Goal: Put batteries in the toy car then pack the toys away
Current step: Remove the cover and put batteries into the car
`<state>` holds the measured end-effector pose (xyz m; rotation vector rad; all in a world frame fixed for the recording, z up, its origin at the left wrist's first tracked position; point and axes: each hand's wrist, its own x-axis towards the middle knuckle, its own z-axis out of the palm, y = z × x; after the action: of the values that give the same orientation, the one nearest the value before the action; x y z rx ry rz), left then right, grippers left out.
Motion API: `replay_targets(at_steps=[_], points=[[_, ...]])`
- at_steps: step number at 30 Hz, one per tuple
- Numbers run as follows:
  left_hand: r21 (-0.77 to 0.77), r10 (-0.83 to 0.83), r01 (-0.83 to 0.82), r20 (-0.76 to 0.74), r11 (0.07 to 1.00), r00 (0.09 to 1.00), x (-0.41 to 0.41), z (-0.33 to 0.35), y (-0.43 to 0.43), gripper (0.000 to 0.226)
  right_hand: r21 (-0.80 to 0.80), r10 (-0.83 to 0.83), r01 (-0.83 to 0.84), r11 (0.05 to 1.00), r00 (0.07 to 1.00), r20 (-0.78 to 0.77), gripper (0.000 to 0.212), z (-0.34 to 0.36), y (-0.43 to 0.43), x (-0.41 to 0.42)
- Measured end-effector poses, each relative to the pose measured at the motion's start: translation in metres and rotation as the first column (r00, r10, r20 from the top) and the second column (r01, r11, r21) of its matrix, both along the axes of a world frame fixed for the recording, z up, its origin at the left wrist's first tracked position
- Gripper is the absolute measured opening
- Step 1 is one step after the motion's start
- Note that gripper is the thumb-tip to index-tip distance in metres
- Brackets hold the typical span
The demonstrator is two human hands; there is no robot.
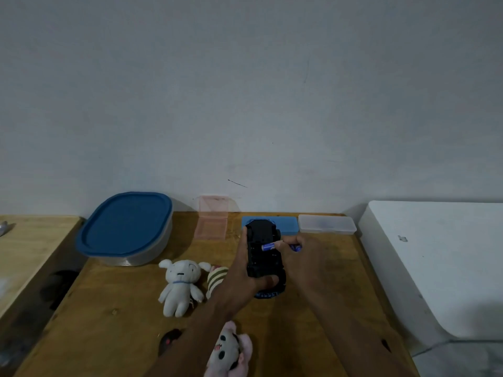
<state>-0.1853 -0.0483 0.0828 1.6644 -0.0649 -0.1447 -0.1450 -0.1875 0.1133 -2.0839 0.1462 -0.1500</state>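
Car (263, 248) lies belly-up, gripped by the left hand (245, 270); right hand (296, 254) pinches a battery (269, 246) into it. Toys (181, 285) remain unpacked, tub (125, 227) lidded.

Head view, facing forward and down, close over table (130, 317)
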Motion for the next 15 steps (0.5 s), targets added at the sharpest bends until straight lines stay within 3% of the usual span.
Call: replay_targets(at_steps=[10,15], points=[[0.029,0.019,-0.018,-0.045,0.999,0.999,-0.008,0.000,-0.010,0.117,-0.066,0.080,-0.080,0.995,0.997,-0.001,0.010,-0.007,0.003,-0.002],[0.033,0.027,-0.027,-0.025,0.999,0.999,-0.008,0.000,-0.016,0.115,-0.022,0.135,-0.138,0.990,0.985,-0.103,0.016,0.003,-0.009,0.009]])
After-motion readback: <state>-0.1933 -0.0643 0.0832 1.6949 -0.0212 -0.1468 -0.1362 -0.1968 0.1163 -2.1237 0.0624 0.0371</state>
